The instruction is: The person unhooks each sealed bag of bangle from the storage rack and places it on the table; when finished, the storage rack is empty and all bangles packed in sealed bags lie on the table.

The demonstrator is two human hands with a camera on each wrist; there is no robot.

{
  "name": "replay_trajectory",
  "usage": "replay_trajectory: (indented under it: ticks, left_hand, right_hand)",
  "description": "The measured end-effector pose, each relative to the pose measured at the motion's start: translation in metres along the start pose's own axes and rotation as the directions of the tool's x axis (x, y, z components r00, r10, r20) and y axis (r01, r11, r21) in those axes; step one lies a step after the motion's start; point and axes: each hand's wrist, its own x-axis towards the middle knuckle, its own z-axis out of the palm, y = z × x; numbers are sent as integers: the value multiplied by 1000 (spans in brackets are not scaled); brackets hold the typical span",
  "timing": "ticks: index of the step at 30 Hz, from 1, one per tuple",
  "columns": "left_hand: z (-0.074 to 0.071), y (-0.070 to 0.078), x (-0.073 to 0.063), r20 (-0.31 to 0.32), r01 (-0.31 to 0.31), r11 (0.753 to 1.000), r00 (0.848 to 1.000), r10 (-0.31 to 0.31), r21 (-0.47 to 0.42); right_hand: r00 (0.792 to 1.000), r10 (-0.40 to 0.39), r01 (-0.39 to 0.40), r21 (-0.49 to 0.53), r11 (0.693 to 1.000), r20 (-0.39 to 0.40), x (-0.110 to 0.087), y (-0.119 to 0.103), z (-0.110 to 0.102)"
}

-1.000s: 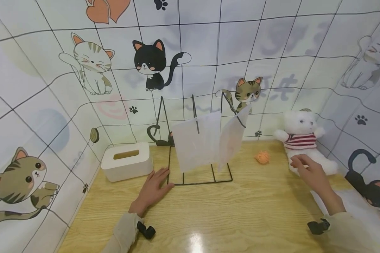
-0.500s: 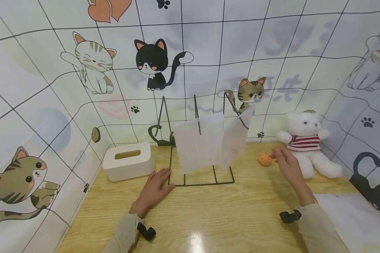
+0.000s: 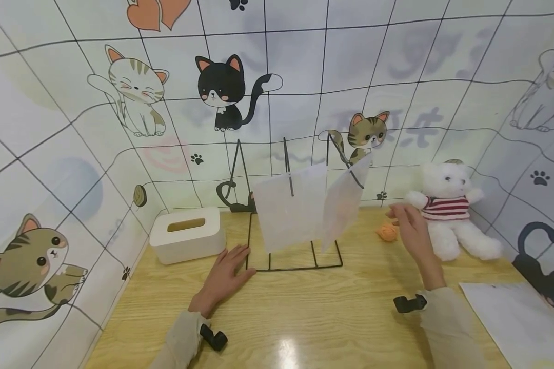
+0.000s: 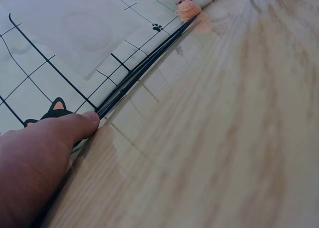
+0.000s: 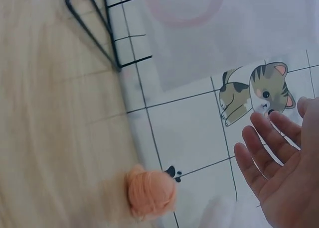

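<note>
Rack of stiff-looking black wire (image 3: 293, 268) is standing on the yellowish wood-grain table (image 3: 304, 312), relaxed left hand (image 3: 224, 271) touching its base. Right hand (image 3: 414, 234), empty, loosely bent, is hovering beside the round orange yarn ball (image 3: 388, 233), presumably light and soft, best pinched around its middle.

A wood-grain tabletop (image 3: 328, 312) extends beneath the left fingers (image 3: 233, 254) and the right fingers (image 3: 402, 211); a bright reflection (image 3: 287, 353) lies on its surface, nearer the viewer than either set. Beyond the fingers rises a white back wall (image 3: 295, 61), ruled with dark grid lines and printed with cartoon cats (image 3: 221, 82), paw prints (image 3: 197, 159) and orange hearts (image 3: 144, 18). Matching panels flank it: the left wall (image 3: 32, 169) outward of the left fingers, the right wall (image 3: 494, 154) outward of the right fingers.
</note>
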Motion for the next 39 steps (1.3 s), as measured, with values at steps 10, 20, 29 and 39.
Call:
replay_trajectory:
  ticks: [10, 20, 29, 39]
  left_hand:
    - [-2, -1, 0, 1, 0, 1000, 1000, 0, -14]
    - [-1, -3, 3, -32, -15, 1000, 999, 15, 12]
    - [2, -2, -3, -44, -23, 1000, 999, 23, 0]
    - [2, -1, -1, -59, -34, 999, 998, 33, -12]
  right_hand:
    - [999, -14, 18, 90, 996, -38, 7, -56, 18]
    - [996, -3, 29, 307, 951, -84, 34, -36, 37]
    - [987, 79, -112, 239, 964, 142, 35, -37, 50]
    - [992, 43, -81, 329, 941, 121, 33, -38, 45]
